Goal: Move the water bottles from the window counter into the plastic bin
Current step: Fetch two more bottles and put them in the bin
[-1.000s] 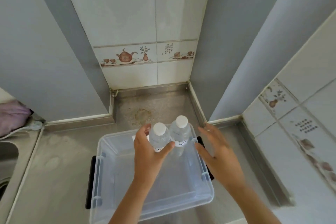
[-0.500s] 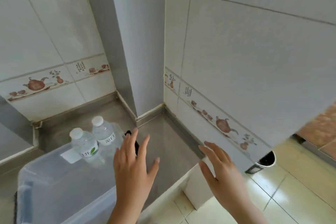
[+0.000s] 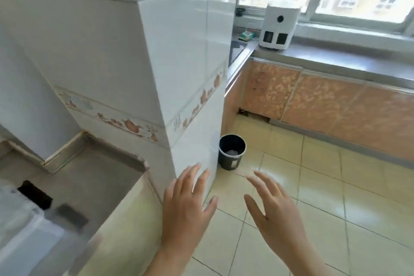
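Both hands are empty with fingers spread. My left hand (image 3: 187, 206) hovers beside the corner of the tiled pillar, and my right hand (image 3: 274, 210) is over the floor tiles. The clear plastic bin (image 3: 20, 231) shows only as a blurred corner with a black handle at the lower left, on the grey counter. No water bottles are in view. The window counter (image 3: 331, 56) runs along the upper right under the window.
A white tiled pillar (image 3: 183, 63) stands between the two counters. A black waste bucket (image 3: 231, 151) sits on the floor at its foot. A white appliance (image 3: 277, 26) stands on the window counter, with a small green item (image 3: 246, 34) to its left. Orange cabinet doors (image 3: 313, 101) lie below.
The view has swung right, away from the bin with two bottles, toward the window counter. My left hand let go of a bottle and both hands came away empty.
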Demonstrator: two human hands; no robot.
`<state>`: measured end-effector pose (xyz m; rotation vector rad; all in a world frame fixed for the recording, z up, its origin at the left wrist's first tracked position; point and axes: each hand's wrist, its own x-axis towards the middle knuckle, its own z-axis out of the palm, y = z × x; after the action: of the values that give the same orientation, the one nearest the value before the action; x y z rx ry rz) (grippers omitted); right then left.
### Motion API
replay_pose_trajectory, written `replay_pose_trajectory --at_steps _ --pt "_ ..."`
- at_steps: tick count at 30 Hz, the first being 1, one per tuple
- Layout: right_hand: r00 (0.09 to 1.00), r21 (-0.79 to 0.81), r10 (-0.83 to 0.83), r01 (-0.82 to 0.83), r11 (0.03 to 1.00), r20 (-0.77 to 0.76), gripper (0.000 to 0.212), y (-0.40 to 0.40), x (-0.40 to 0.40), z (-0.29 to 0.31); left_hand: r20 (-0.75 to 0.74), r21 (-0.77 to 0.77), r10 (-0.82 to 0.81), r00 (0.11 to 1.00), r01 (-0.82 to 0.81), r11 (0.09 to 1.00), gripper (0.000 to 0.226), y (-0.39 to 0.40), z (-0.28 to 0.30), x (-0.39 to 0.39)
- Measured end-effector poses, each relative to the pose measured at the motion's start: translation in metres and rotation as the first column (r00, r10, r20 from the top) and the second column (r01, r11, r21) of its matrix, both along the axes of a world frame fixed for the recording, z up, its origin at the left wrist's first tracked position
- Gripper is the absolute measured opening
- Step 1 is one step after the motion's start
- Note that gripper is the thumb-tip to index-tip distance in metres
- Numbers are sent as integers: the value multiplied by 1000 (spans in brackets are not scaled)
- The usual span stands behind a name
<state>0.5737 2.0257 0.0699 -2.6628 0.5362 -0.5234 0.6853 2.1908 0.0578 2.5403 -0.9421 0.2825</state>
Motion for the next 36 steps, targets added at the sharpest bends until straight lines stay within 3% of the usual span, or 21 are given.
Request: replay_pose_trajectory --at_steps 6,16,24,32,36 --pt "958 28 -285 284 958 36 43 -66 -68 2 -17 13 -257 966 257 966 56 -100 4 -23" --pt "801 62 -598 595 801 30 47 -205 -101 -6 40 -10 -611 791 611 791 57 -302 11 -3" --pt "656 65 -755 752 655 15 53 -317 -94 0 35 -12 -761 648 761 648 56 -460 12 18" --pt "500 124 -866 858 499 25 55 -422 -121 0 20 -11 -855 518 856 517 54 -606 12 -12" --pt "494 142 -869 859 492 22 57 -497 -140 -6 27 -17 -871 490 872 490 53 -690 5 -37"
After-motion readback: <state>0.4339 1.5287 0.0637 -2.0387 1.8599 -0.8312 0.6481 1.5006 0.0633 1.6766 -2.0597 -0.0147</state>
